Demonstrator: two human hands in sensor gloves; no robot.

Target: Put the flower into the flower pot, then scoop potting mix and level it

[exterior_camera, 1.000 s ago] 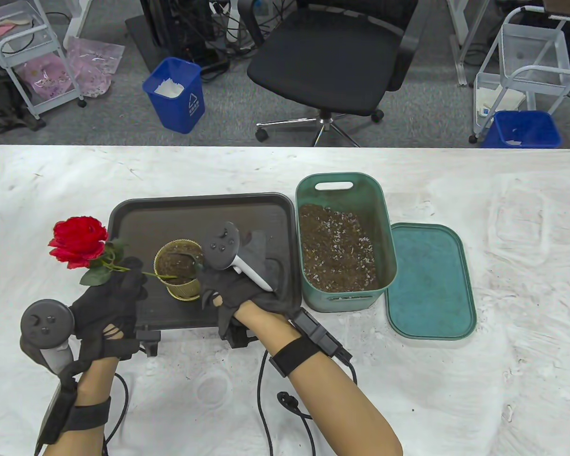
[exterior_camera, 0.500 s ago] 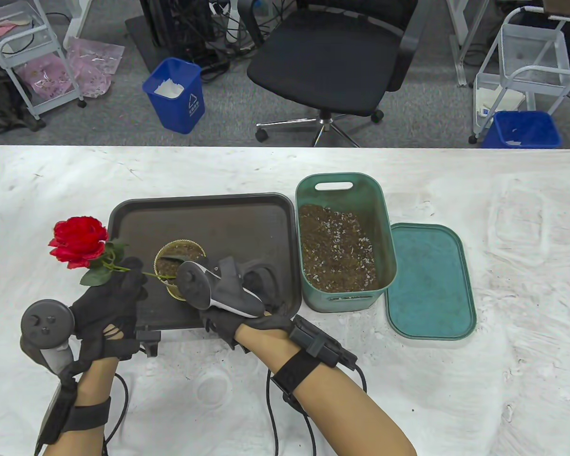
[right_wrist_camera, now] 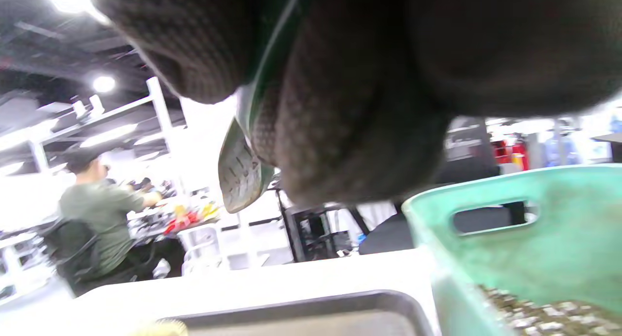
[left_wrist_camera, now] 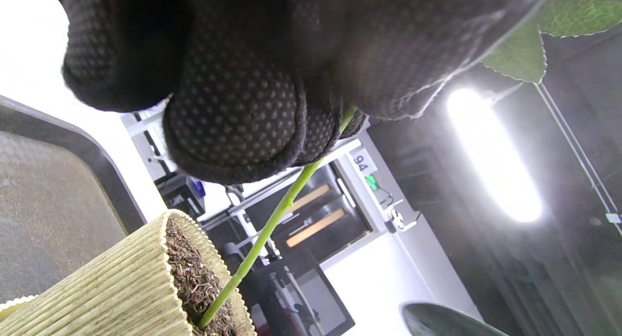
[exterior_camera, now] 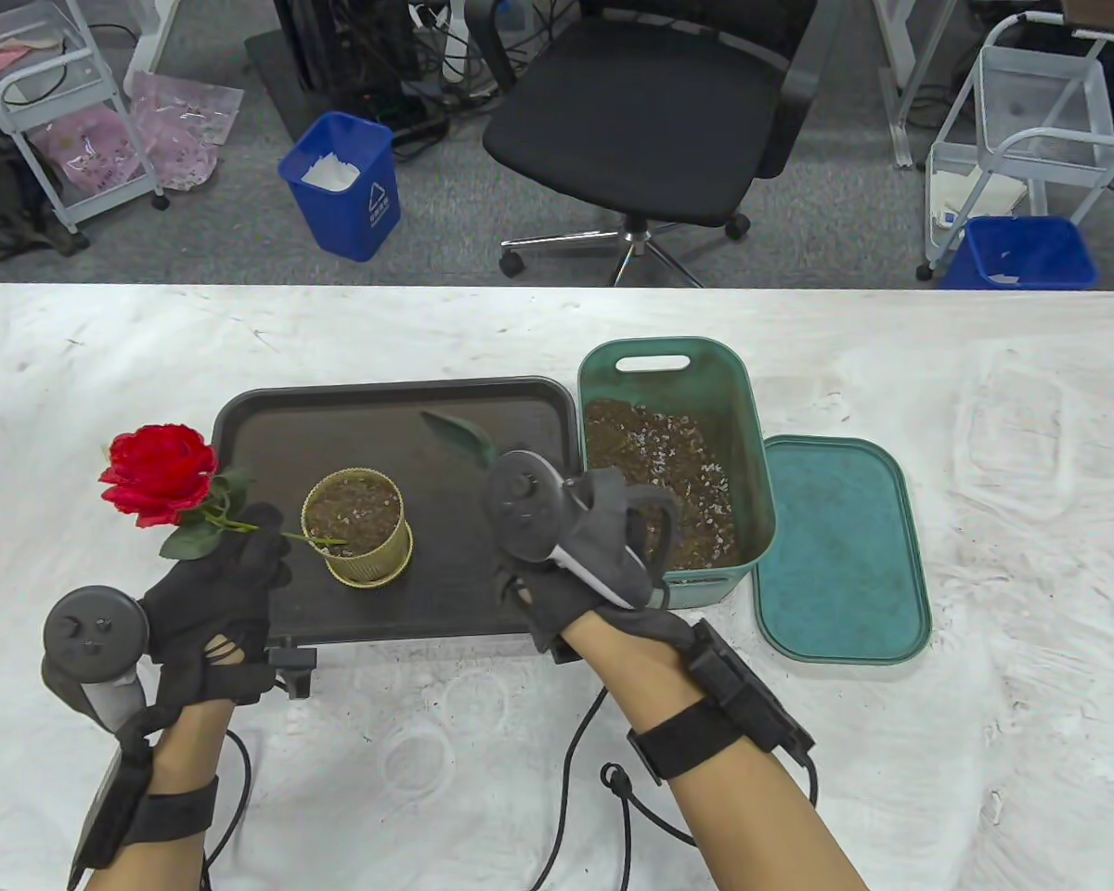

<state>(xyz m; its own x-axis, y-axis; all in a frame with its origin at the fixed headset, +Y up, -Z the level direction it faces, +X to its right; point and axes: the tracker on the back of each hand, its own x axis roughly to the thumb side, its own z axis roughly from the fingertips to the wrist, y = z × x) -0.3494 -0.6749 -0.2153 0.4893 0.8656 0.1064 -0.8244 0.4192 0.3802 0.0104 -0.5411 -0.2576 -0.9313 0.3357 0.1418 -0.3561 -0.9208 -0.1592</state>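
A red flower (exterior_camera: 160,471) leans left of the ribbed yellow flower pot (exterior_camera: 357,527), its green stem (left_wrist_camera: 272,219) reaching into the soil in the pot (left_wrist_camera: 121,287). My left hand (exterior_camera: 241,557) pinches the stem just below the leaves. My right hand (exterior_camera: 603,538) grips the handle of a green scoop (exterior_camera: 455,436); the scoop's blade points up and left over the tray. This hand hovers at the near left corner of the green bin (exterior_camera: 747,445) of potting mix. In the right wrist view the scoop (right_wrist_camera: 240,166) shows between the curled fingers, beside the bin wall (right_wrist_camera: 534,239).
The pot stands on a dark tray (exterior_camera: 483,399). The bin's green lid (exterior_camera: 840,548) lies flat to its right. Glove cables trail over the white table (exterior_camera: 984,390) near the front edge. An office chair, blue waste bins and carts stand beyond the table.
My right hand has moved right with the scoop, from over the pot to the near left corner of the bin. The left hand and flower have barely moved.
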